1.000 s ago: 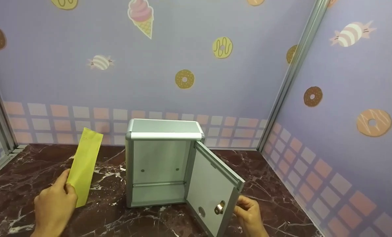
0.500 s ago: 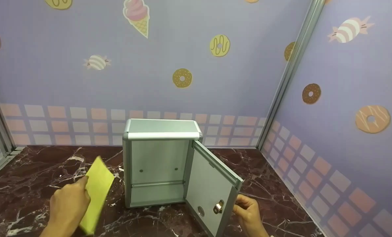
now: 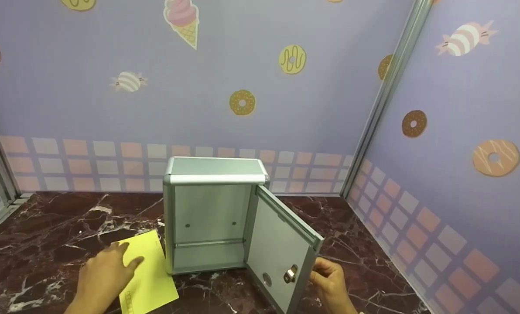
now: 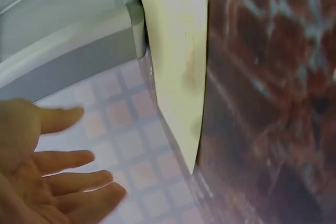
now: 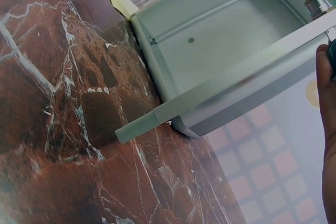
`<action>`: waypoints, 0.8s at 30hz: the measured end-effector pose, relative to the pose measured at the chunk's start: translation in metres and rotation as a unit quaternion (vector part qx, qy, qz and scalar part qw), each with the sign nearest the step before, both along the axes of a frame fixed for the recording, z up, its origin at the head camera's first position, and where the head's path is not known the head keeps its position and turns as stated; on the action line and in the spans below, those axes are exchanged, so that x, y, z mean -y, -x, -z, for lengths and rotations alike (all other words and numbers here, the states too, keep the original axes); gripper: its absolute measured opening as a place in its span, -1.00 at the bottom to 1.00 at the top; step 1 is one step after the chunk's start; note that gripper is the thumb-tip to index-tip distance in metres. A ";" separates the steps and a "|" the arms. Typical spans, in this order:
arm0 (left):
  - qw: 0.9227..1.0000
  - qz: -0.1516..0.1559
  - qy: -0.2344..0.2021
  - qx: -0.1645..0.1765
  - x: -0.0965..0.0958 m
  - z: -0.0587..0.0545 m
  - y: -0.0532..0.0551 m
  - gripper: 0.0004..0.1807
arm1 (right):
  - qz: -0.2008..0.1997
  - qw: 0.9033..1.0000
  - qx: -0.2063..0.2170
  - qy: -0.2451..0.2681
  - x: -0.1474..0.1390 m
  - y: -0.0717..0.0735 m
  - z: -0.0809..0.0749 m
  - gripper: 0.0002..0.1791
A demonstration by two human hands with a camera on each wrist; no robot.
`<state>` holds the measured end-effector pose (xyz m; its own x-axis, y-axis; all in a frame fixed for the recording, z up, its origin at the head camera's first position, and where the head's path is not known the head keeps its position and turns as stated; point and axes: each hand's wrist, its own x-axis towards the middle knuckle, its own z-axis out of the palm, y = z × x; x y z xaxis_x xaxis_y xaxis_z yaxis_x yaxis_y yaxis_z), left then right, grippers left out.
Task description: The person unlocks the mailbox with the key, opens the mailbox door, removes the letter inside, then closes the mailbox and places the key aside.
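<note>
A yellow envelope [image 3: 151, 279] lies on the marble-patterned tabletop, beside the left side of a silver-grey metal lockbox [image 3: 218, 168]. My left hand [image 3: 105, 274] is over the envelope's left edge; in the left wrist view its fingers [image 4: 73, 182] are spread, apart from the envelope and holding nothing. The lockbox stands upright with its door [image 3: 273, 235] swung out to the right and its inside bare. A brass-coloured lock [image 3: 290, 274] sits on the door's inner face. Behind the door's free edge, my right hand [image 3: 332, 283] pinches a small dark piece [image 5: 332, 60], mostly hidden.
Patterned walls [image 3: 85, 100] with tile-like squares along the bottom enclose the back and right of the tabletop [image 3: 46, 235]. Metal posts [image 3: 386, 100] run up the corners. The door's lower corner reaches toward the front of the table.
My left hand has lowered the yellow envelope from an upright hold, moved it right toward the lockbox, laid it down and let go. The right hand and the door keep their place.
</note>
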<state>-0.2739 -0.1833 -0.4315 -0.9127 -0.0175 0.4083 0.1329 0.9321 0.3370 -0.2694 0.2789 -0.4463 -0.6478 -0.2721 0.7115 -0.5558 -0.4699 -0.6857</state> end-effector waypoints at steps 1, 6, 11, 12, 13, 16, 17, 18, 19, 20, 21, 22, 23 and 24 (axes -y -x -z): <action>0.999 0.004 0.002 0.031 -0.001 0.002 0.000 -0.26 | -0.001 1.000 0.000 0.000 0.000 0.000 0.000 -0.57; 0.990 0.027 0.018 0.139 -0.005 0.015 0.003 0.13 | -0.002 1.000 -0.004 0.002 0.000 0.001 -0.001 -0.57; 0.980 0.054 0.025 0.191 -0.006 0.028 0.006 0.21 | -0.002 1.000 -0.002 0.000 0.001 0.000 -0.001 -0.56; 0.977 0.059 0.026 0.203 -0.005 0.029 0.006 0.20 | -0.001 1.000 0.000 -0.001 0.000 -0.001 -0.001 -0.57; 0.974 0.065 0.026 0.216 -0.005 0.030 0.006 0.19 | 0.000 1.000 0.002 -0.001 0.000 -0.001 -0.001 -0.57; 0.965 0.083 0.019 0.248 -0.001 0.032 0.007 0.14 | -0.001 1.000 0.002 -0.003 0.000 -0.001 0.000 -0.55; 0.963 0.087 0.015 0.255 0.000 0.031 0.007 0.12 | -0.001 1.000 0.001 -0.003 0.000 -0.001 0.000 -0.56; 0.961 0.092 0.012 0.260 0.001 0.031 0.007 0.10 | -0.001 1.000 0.000 -0.003 0.000 0.000 0.000 -0.56; 0.959 0.097 0.011 0.266 0.002 0.030 0.007 0.09 | -0.002 1.000 -0.003 -0.002 0.000 0.000 0.000 -0.55; 0.957 0.100 0.009 0.271 0.004 0.029 0.008 0.08 | -0.003 1.000 -0.006 -0.003 0.000 0.000 0.000 -0.54; 0.956 0.103 0.009 0.273 0.005 0.029 0.008 0.08 | -0.002 1.000 -0.006 -0.003 0.000 0.000 0.000 -0.54; 0.955 0.105 0.008 0.276 0.006 0.028 0.009 0.08 | -0.003 1.000 -0.006 -0.002 -0.001 0.000 0.000 -0.54; 0.954 0.106 0.007 0.279 0.007 0.027 0.009 0.08 | -0.003 1.000 -0.005 -0.001 -0.001 0.000 0.000 -0.54; 0.953 0.107 0.006 0.282 0.007 0.027 0.009 0.08 | -0.003 1.000 -0.005 -0.001 -0.001 0.000 0.000 -0.54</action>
<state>-0.2833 -0.1908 -0.4586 -0.9693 0.1958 -0.1487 0.1218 0.9077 0.4016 -0.2697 0.2799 -0.4464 -0.6391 -0.2771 0.7175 -0.5602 -0.4714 -0.6811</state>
